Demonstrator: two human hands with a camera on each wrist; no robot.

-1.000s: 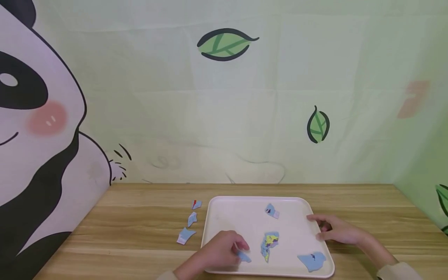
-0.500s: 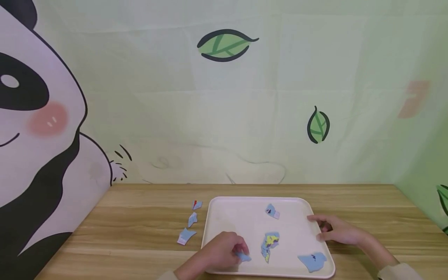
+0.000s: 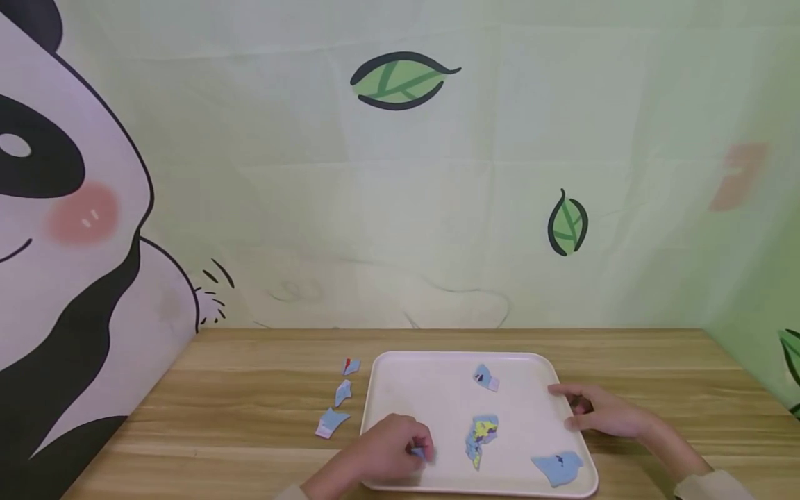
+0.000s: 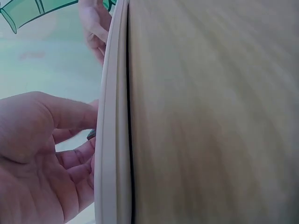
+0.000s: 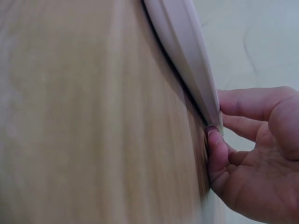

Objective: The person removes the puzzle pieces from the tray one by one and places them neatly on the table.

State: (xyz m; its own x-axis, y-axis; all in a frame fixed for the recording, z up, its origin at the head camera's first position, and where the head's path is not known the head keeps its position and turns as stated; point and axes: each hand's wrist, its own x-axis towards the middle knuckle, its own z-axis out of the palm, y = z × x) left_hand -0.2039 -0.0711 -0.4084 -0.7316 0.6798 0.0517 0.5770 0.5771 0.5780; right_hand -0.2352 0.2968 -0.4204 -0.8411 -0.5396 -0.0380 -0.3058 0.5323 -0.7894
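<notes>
- Step in hand, it seems: picking up the blue piece (image 3: 417, 453), lower centre of the frame, over the tray's (image 3: 412, 389) lower left.
- The next move probably calls for a secure pinch and a clean lift over the rim.
- Left hand (image 3: 392, 448): arched, thumb and fingers pinching the piece.
- Right hand (image 3: 601, 410): lower right, gripping the tray's right edge, forefinger extended.

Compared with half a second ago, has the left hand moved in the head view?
Yes: the left hand has shifted slightly left, away from the yellow-and-blue piece on the tray.
</notes>
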